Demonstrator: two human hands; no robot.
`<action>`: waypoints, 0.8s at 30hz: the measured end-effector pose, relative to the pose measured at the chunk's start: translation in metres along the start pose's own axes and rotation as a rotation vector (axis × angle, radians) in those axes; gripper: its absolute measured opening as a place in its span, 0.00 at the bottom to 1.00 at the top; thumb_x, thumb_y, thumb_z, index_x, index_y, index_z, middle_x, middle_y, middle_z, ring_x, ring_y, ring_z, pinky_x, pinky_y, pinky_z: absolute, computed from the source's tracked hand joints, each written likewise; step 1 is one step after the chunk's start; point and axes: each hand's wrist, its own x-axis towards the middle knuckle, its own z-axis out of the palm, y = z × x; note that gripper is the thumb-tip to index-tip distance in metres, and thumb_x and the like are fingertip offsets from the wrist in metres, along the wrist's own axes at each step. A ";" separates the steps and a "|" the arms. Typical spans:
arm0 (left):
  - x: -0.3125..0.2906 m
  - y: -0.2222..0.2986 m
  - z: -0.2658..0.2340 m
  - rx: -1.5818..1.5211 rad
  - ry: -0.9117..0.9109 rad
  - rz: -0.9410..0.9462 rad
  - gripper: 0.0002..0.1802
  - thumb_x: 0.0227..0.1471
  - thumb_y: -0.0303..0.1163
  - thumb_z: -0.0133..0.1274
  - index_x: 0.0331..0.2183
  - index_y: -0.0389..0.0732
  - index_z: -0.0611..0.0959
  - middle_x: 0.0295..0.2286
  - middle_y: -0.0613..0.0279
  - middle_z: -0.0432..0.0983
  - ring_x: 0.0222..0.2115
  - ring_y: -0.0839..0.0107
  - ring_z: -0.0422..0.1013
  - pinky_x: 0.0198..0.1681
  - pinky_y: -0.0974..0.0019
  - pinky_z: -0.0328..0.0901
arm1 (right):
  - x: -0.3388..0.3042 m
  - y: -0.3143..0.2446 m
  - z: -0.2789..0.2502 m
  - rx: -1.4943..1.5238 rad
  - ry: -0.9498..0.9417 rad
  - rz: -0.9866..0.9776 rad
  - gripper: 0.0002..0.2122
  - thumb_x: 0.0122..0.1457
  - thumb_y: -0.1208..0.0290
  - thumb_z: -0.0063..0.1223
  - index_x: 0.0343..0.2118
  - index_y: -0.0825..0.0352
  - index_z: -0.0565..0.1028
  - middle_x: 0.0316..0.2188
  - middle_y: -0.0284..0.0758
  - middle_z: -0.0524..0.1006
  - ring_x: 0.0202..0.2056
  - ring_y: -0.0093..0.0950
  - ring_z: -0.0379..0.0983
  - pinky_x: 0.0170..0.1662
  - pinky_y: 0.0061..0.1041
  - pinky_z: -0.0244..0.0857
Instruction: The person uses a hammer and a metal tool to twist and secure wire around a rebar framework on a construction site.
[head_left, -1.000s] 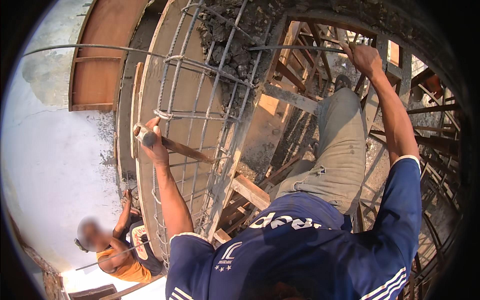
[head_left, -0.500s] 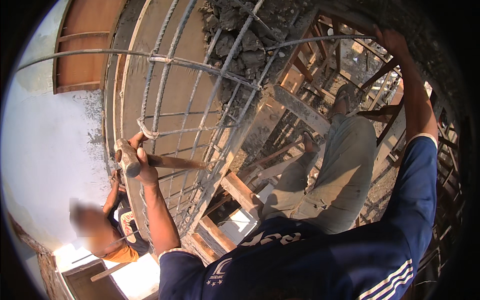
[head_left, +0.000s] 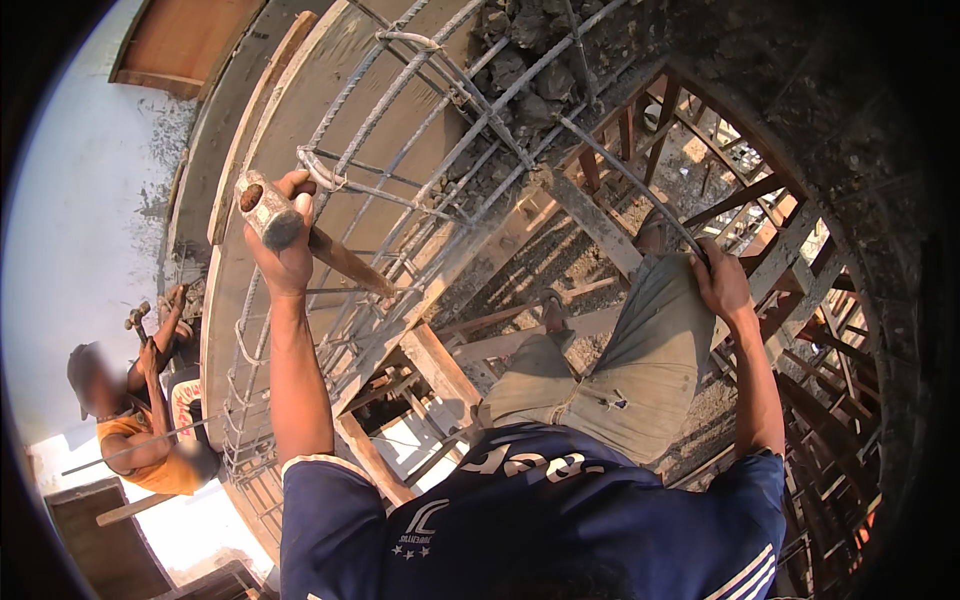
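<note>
My left hand (head_left: 285, 258) is wrapped around a hammer (head_left: 350, 262); its blunt steel head sticks up above the fist and the wooden handle slants down to the right. The raised fingers of that hand touch the corner of a stirrup on the rebar cage (head_left: 405, 150). My right hand (head_left: 725, 285) is closed on the near end of a thin steel bar (head_left: 635, 182), just above my right knee. From there the bar runs up and left to the cage, slightly bowed.
Grey rubble (head_left: 530, 70) lies in the cage's far part. Wooden beams (head_left: 440, 375) and props form an open frame below me, with gaps around my feet. A plywood panel (head_left: 395, 60) flanks the cage. At left, a co-worker (head_left: 150, 425) holds a hammer by a white wall (head_left: 90, 230).
My right hand has come down and toward me with the bar's end, which now slopes toward my knee. The view has shifted. My left hand still holds the hammer at the cage.
</note>
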 end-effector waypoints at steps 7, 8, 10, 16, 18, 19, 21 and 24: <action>0.003 0.001 -0.003 -0.065 -0.060 0.015 0.15 0.54 0.32 0.59 0.41 0.32 0.84 0.25 0.70 0.73 0.29 0.80 0.68 0.33 0.73 0.63 | -0.063 -0.116 0.098 0.810 -0.011 0.210 0.10 0.63 0.70 0.52 0.41 0.73 0.72 0.22 0.35 0.70 0.27 0.26 0.62 0.33 0.28 0.61; 0.001 -0.003 -0.004 -0.086 -0.024 0.059 0.14 0.53 0.31 0.60 0.40 0.32 0.85 0.24 0.73 0.70 0.27 0.82 0.65 0.30 0.73 0.60 | -0.069 -0.155 0.084 0.983 -0.108 0.352 0.12 0.64 0.69 0.52 0.44 0.72 0.71 0.25 0.30 0.71 0.24 0.23 0.64 0.26 0.26 0.59; 0.003 -0.008 -0.004 -0.073 -0.021 0.073 0.14 0.53 0.32 0.60 0.40 0.32 0.85 0.24 0.73 0.71 0.27 0.82 0.65 0.30 0.74 0.60 | -0.077 -0.208 0.054 1.340 -0.222 0.448 0.11 0.65 0.69 0.51 0.46 0.70 0.69 0.22 0.25 0.65 0.17 0.15 0.59 0.16 0.20 0.52; -0.003 -0.021 -0.006 -0.089 -0.059 0.059 0.16 0.52 0.32 0.61 0.40 0.31 0.84 0.28 0.67 0.77 0.29 0.79 0.69 0.34 0.72 0.64 | -0.106 -0.218 0.022 1.528 -0.163 0.471 0.16 0.65 0.70 0.52 0.52 0.70 0.69 0.21 0.21 0.61 0.15 0.11 0.54 0.13 0.13 0.49; -0.005 -0.017 -0.005 -0.095 -0.051 0.052 0.16 0.52 0.32 0.62 0.40 0.31 0.84 0.29 0.65 0.78 0.30 0.78 0.70 0.34 0.71 0.65 | -0.136 -0.210 0.021 1.327 -0.123 0.472 0.17 0.64 0.69 0.53 0.54 0.71 0.69 0.20 0.21 0.61 0.15 0.11 0.54 0.14 0.14 0.49; -0.005 -0.018 -0.005 -0.071 -0.051 0.062 0.17 0.51 0.32 0.62 0.40 0.31 0.84 0.28 0.64 0.78 0.30 0.78 0.71 0.34 0.70 0.66 | -0.152 -0.204 0.026 1.205 -0.097 0.472 0.19 0.64 0.68 0.53 0.54 0.72 0.68 0.19 0.22 0.62 0.15 0.12 0.55 0.14 0.15 0.49; -0.005 -0.017 -0.005 -0.024 -0.062 0.073 0.17 0.51 0.33 0.62 0.40 0.30 0.85 0.28 0.63 0.79 0.30 0.77 0.71 0.34 0.70 0.66 | -0.178 -0.179 0.046 0.881 -0.043 0.480 0.21 0.64 0.70 0.53 0.56 0.75 0.68 0.32 0.30 0.76 0.31 0.16 0.68 0.36 0.18 0.64; -0.006 -0.010 -0.008 -0.037 -0.073 0.046 0.17 0.50 0.33 0.62 0.39 0.31 0.85 0.25 0.65 0.78 0.28 0.78 0.70 0.32 0.69 0.66 | -0.201 -0.176 0.057 0.745 0.034 0.384 0.20 0.65 0.69 0.52 0.56 0.75 0.69 0.39 0.34 0.78 0.41 0.21 0.71 0.48 0.22 0.64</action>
